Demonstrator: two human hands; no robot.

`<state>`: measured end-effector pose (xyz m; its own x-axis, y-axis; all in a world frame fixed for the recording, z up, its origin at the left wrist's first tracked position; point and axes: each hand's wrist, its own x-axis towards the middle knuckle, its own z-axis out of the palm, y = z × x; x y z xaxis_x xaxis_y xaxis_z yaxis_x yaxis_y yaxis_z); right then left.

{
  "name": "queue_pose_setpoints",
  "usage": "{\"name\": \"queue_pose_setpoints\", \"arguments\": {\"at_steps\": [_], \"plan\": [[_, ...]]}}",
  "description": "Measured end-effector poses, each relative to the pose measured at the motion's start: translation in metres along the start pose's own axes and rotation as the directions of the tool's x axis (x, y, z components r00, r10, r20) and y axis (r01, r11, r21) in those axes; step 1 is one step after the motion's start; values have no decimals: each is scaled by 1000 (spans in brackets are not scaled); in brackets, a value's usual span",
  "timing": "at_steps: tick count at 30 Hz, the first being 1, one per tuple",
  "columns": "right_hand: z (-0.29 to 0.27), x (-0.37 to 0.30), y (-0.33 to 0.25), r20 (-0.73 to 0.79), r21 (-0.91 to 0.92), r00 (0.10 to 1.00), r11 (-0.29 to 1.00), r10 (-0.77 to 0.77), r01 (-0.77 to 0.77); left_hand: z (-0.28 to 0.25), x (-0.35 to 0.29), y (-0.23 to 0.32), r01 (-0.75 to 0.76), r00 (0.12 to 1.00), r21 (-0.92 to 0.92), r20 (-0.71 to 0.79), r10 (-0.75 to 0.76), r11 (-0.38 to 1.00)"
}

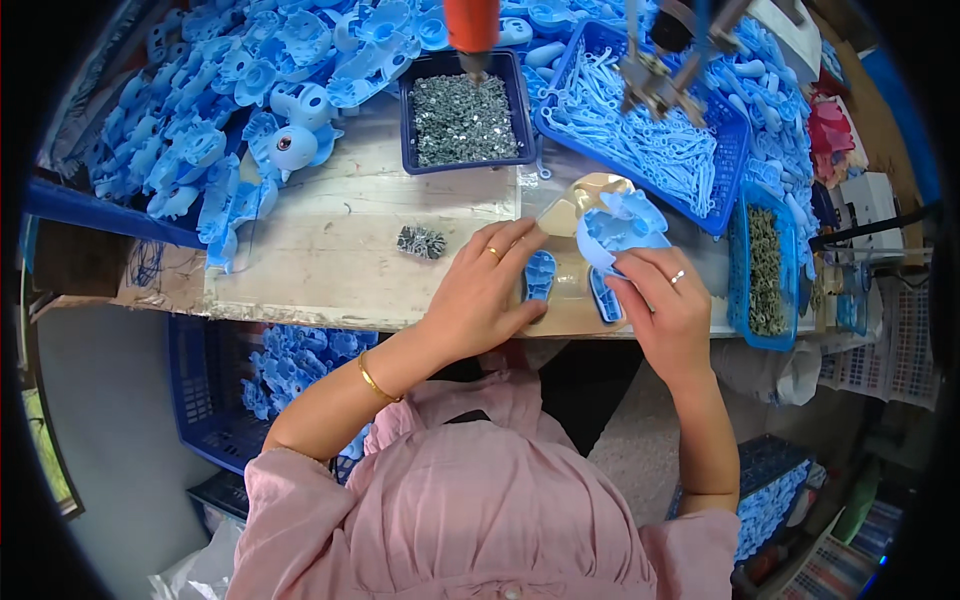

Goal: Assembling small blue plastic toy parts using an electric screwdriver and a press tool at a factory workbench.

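My right hand pinches a light blue hollow plastic toy shell by its near edge, tilted over the bench. Close below the shell, a narrow blue moulded piece lies by my right fingertips. My left hand rests at the bench's near side, its fingers stretched and its thumb apart. Beside that thumb and those fingers lies an oval, ribbed blue moulded piece; whether I touch it I cannot tell. Both pieces sit on a tan, shiny base, which reaches up behind the shell.
An orange-red screwdriver hangs over a dark tray of screws. A blue basket holds light blue rods. Small metal parts fill a blue bin at right. A screw pile lies left. Toy shells heap behind.
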<state>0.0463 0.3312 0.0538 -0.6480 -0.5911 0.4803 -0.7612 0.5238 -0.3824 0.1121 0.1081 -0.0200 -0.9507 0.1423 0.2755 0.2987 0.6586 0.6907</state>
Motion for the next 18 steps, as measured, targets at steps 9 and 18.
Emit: {"name": "queue_pose_setpoints", "arguments": {"at_steps": [9, 18], "plan": [[15, -4, 5, 36, -71, 997, 995, -73, 75, -9, 1, 18, -14, 1000, 9, -12, 14, 1000], [31, -14, -2, 196, 293, 979, 956, -59, -1, -24, -15, 29, 264, 956, -690, 94, -278, 674]]}}
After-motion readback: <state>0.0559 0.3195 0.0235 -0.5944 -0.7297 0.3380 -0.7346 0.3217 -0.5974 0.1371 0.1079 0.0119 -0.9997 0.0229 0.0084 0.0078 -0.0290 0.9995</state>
